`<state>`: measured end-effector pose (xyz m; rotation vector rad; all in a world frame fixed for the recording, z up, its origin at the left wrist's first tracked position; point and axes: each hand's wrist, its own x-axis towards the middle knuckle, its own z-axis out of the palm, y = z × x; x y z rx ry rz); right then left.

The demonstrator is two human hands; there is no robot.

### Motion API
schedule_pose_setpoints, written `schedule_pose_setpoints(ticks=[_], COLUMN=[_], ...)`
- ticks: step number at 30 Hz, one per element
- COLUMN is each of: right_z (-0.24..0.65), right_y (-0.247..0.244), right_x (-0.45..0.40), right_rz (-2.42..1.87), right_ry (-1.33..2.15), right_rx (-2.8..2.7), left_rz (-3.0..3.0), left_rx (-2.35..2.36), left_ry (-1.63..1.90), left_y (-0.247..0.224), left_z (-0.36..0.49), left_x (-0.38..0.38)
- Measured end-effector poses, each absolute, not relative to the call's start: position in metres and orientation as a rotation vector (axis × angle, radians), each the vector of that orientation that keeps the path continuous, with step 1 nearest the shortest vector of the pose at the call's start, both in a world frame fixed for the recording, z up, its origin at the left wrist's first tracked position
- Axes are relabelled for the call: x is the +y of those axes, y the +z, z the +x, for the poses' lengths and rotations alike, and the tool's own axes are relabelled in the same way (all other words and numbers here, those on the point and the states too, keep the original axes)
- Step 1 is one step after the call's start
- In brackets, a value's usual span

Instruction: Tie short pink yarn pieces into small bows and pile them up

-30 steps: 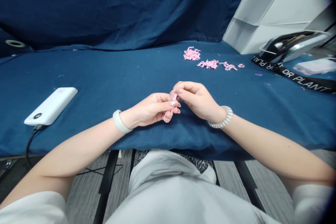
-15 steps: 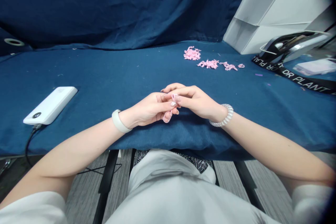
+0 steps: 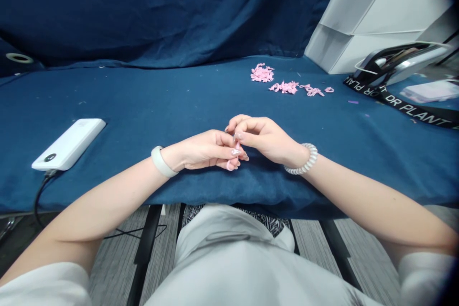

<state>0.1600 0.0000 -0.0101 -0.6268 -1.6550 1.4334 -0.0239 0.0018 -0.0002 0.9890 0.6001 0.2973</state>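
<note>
My left hand [image 3: 210, 149] is closed, with a small pink ribbon [image 3: 237, 145] pinched between thumb and fingers. Part of the ribbon shows below, against the lower fingers. From the right, my right hand [image 3: 267, 137] meets it, thumb and forefinger pinching the ribbon's upper end. Most of the ribbon is hidden by the fingers. Farther back on the blue cloth lie a heap of similar pink ribbon pieces [image 3: 262, 73], a second heap [image 3: 285, 87] and a few loose loops [image 3: 312, 90].
A white power bank [image 3: 70, 142] with a black cable [image 3: 40, 191] lies at the left. To the right are a lettered black strap [image 3: 401, 103], a dark shiny device [image 3: 394, 64] and a white box [image 3: 380, 14]. Blue cloth [image 3: 143, 100] covers the table.
The fingers of both hands have shifted around the pink ribbon. My right fingers are more curled and drawn back, and the ribbon's lower loop has pulled in against my left fingers.
</note>
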Motion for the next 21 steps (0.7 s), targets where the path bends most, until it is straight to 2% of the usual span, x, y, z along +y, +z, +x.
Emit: schedule_pose_setpoints(ticks=[7,21], right_z=[0.165,0.164], right_y=[-0.008,-0.012], right_x=[0.004,0.011], right_rz=[-0.604,-0.731], right_ry=[1.368,1.220], right_rx=[-1.556,-1.359], left_rz=[1.100,1.436], left_rx=[0.658,0.920], left_ry=[0.557,0.727], left_y=[-0.005,-0.005], left_z=[-0.022,-0.019], left_x=[0.002,-0.001])
